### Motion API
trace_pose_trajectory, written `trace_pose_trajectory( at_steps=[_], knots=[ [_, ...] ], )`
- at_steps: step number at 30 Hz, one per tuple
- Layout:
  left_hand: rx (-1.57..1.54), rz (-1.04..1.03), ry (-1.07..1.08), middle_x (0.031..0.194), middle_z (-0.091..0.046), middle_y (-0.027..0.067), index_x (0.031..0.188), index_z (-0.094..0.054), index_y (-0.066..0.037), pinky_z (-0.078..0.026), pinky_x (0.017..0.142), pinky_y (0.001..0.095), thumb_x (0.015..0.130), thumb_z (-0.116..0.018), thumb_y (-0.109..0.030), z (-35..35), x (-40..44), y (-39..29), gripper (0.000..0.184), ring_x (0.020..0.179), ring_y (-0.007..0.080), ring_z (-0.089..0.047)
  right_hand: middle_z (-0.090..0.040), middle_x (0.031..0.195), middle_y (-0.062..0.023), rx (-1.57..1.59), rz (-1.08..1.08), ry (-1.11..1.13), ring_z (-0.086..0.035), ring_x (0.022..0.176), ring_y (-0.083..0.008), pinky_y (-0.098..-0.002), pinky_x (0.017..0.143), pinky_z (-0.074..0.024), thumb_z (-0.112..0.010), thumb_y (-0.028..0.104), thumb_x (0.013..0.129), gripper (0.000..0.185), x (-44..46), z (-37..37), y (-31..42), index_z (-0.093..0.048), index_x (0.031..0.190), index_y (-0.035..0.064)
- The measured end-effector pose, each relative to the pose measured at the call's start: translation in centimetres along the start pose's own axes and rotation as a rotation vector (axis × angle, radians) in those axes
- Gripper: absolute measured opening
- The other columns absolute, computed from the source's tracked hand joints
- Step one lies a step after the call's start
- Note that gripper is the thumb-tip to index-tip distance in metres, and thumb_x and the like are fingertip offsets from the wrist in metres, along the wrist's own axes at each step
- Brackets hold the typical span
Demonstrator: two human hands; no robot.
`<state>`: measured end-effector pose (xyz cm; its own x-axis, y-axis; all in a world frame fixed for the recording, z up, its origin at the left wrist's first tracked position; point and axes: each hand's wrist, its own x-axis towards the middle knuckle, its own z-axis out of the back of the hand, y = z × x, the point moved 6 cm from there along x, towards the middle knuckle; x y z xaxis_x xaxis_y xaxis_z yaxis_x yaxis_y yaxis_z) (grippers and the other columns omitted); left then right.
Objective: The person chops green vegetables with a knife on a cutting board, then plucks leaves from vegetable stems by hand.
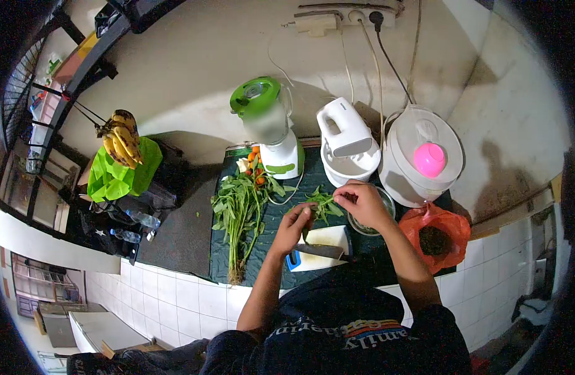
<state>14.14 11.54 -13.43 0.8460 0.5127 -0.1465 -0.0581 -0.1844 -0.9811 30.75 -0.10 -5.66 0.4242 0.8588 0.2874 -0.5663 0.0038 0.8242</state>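
My left hand point(291, 230) is closed around the stem of a leafy green sprig point(325, 206), which spreads between my two hands. With fingers pinched together, my right hand point(363, 203) is at the other side of the leaves, over the edge of a glass bowl point(388, 204). Just below the hands lies a white cutting board point(333, 237) with a blue corner. A knife point(322, 251) rests across it. To the left, a large bunch of leafy greens point(240, 215) lies with its roots toward the counter's front edge.
Behind stand a green-and-white blender point(281, 156), a white hand mixer point(345, 130) with its bowl, and a white lidded container point(397, 159) with a pink bowl point(430, 160). A red plastic bag point(460, 234) sits right. Bananas point(122, 140) hang left.
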Motion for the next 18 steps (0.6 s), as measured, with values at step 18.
trace_pose_trajectory(
  at_steps=[18],
  knots=[
    [0.446,-0.371,-0.043,0.088,-0.064,0.0077,0.108,-0.068,0.003,-0.047,0.073,0.0281,0.095,-0.065,-0.019,0.7,-0.8,-2.9,0.026,0.080,0.0140,-0.057,-0.068,0.086,-0.0137,-0.026,-0.092,0.000,-0.066,0.078,-0.0281,-0.0369,0.073,-0.0511,-0.071,0.017,0.085,0.016,-0.7,1.7,1.9,-0.071,0.091,0.0017]
  ],
)
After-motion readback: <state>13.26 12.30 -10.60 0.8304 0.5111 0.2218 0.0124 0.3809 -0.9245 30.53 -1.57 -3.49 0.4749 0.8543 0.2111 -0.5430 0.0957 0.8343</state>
